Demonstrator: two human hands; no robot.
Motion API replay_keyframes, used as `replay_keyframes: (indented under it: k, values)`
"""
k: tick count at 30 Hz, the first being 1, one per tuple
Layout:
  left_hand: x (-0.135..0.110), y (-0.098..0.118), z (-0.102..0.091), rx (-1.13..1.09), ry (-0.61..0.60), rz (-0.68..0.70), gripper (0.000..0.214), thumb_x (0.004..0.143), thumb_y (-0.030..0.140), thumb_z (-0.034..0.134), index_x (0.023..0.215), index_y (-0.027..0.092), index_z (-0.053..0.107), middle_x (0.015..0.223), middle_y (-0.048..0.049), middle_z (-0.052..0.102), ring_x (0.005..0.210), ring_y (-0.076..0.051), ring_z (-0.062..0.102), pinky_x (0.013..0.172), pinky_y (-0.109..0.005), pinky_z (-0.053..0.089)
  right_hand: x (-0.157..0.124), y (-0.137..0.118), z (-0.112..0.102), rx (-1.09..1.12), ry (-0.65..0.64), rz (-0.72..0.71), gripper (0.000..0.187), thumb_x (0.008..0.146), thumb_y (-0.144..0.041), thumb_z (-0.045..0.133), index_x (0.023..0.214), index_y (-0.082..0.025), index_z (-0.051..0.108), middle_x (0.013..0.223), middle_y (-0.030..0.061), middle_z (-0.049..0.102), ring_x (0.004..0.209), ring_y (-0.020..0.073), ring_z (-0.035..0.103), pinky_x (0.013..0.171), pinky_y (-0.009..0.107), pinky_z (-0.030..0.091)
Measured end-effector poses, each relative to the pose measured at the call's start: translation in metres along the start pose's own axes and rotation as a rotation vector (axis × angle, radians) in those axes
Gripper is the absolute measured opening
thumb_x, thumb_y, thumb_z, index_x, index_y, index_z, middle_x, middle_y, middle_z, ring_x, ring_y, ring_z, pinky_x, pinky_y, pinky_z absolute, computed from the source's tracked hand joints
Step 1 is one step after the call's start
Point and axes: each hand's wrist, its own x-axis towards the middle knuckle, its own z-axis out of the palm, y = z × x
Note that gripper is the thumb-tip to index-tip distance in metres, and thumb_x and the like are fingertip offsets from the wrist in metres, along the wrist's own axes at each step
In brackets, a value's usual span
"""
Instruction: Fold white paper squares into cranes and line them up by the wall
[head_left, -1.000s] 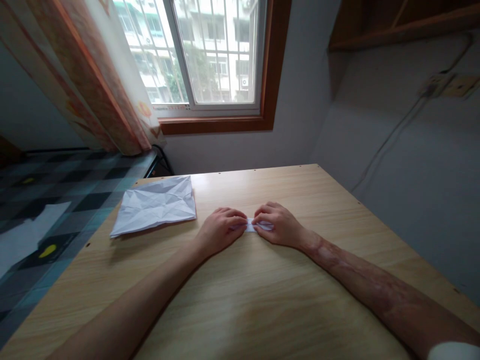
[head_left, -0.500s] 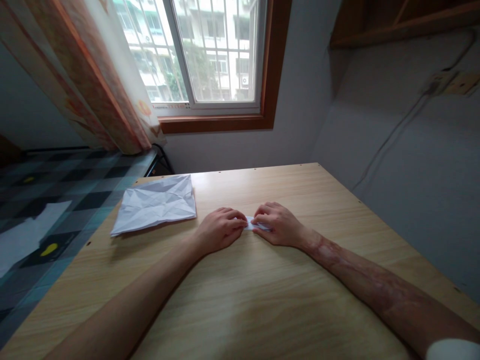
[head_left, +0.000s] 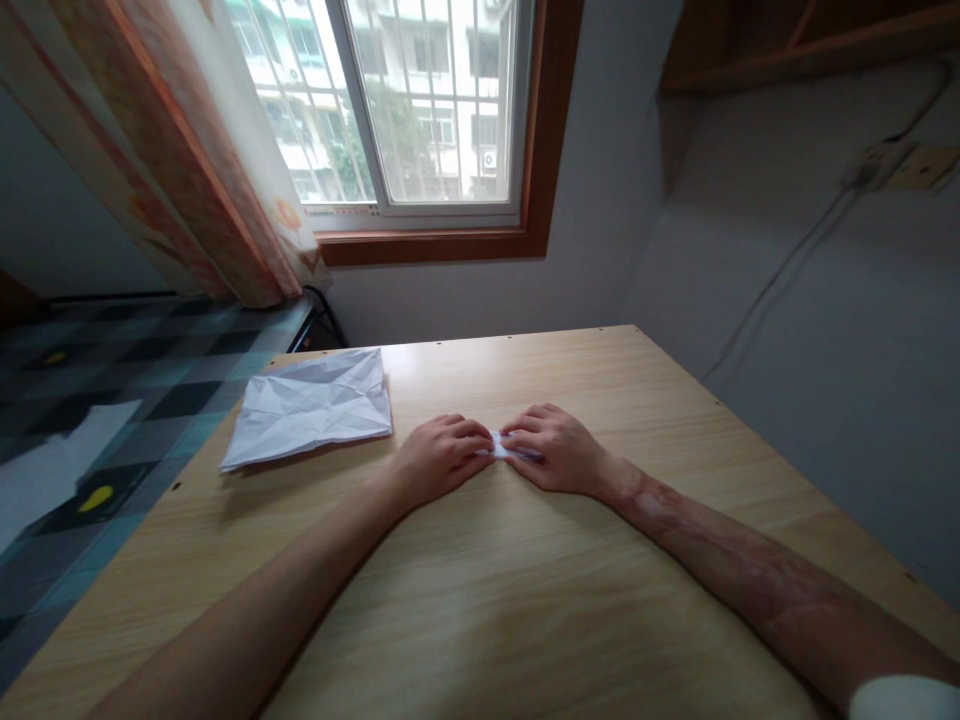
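A small folded white paper lies on the wooden table, mostly covered by my fingers. My left hand grips its left end, thumb below and fingers above. On the other end, my right hand pinches the paper with its thumb and forefinger. Only a short strip of the paper shows between the two hands. Its exact folded shape is hidden.
A creased white paper sheet rests at the table's far left. Beyond that edge, more white paper lies on a checked bed cover. A window and curtain are behind; a cable hangs along the right wall.
My left thumb and fingertips have shifted slightly along the small paper. Both hands stay in nearly the same place, and the creased sheet has not moved.
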Motion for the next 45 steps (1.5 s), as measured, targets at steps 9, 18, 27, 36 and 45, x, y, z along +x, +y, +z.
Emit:
replay_keyframes:
  k: [9,18,27,36,45]
  values:
    - [0.0011,0.0015,0.0005,-0.083,0.029,-0.025,0.021,0.11,0.028,0.062,0.109,0.023,0.082,0.111,-0.0076,0.083,0.096,-0.021,0.076,0.09,-0.034,0.059,0.0017,0.0011,0.0053,0.001,0.024,-0.015,0.012,0.105,-0.025,0.069,0.104,-0.025,0.081,0.112,0.0057,0.085,0.098,0.0249,0.074,0.098,0.045,0.054]
    - [0.0008,0.0008,0.0014,-0.173,0.072,-0.066,0.023,0.109,0.025,0.062,0.11,0.023,0.084,0.11,-0.0094,0.083,0.097,-0.022,0.077,0.09,-0.035,0.061,-0.0005,0.0082,0.0084,0.247,0.054,0.193,0.015,0.109,-0.026,0.066,0.099,-0.022,0.077,0.121,0.0087,0.084,0.109,0.0258,0.075,0.101,0.045,0.057]
    - [0.001,-0.0002,0.0002,-0.157,0.068,-0.084,0.02,0.109,0.024,0.061,0.108,0.023,0.081,0.12,-0.0091,0.082,0.103,-0.022,0.077,0.093,-0.036,0.06,0.0009,0.0054,0.0053,0.406,0.045,0.245,0.016,0.101,-0.026,0.077,0.086,-0.024,0.072,0.116,0.0065,0.084,0.108,0.0247,0.075,0.101,0.042,0.056]
    - [0.0018,-0.0008,-0.0011,-0.076,0.034,-0.056,0.022,0.11,0.027,0.06,0.111,0.025,0.082,0.119,-0.0056,0.085,0.112,-0.024,0.077,0.105,-0.041,0.056,0.0017,0.0057,0.0028,0.454,0.04,0.272,0.01,0.1,-0.028,0.078,0.092,-0.024,0.074,0.107,0.0051,0.084,0.103,0.0236,0.073,0.099,0.04,0.054]
    - [-0.0005,-0.0038,0.0022,-0.119,0.042,-0.05,0.023,0.11,0.029,0.061,0.116,0.026,0.083,0.114,-0.0078,0.086,0.099,-0.023,0.08,0.096,-0.038,0.059,-0.0006,0.0051,0.0073,0.376,0.039,0.213,0.009,0.105,-0.026,0.07,0.098,-0.023,0.075,0.111,0.0093,0.078,0.105,0.0242,0.072,0.095,0.04,0.058]
